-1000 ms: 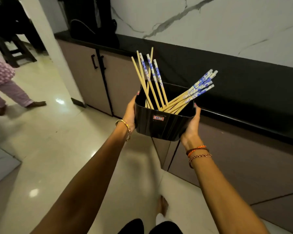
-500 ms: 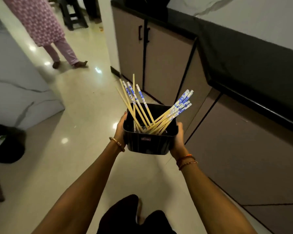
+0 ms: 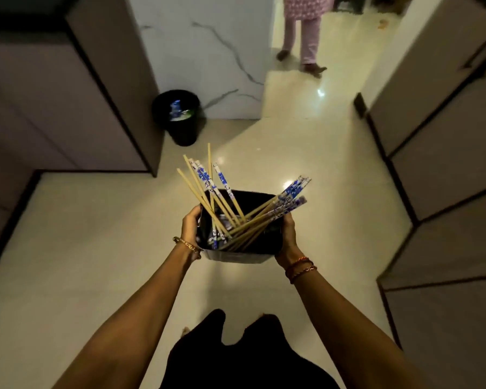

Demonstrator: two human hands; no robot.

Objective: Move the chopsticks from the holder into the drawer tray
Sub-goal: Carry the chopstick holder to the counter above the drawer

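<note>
While both hands [image 3: 191,226] grip the holder [image 3: 236,255], glossy floor [image 3: 96,234] apparently meets cabinets [image 3: 446,164]

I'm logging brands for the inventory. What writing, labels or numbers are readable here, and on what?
None can be read.
Chopsticks: blue-and-white pattern on the upper ends, too blurred to tell whether it holds writing.
Holder: no label shows from this angle.
Bin: colourful contents, nothing legible.

Chopsticks [image 3: 237,213] in holder [image 3: 275,242]; bin [image 3: 180,119] beyond, left; cabinets [image 3: 446,164] right.
</note>
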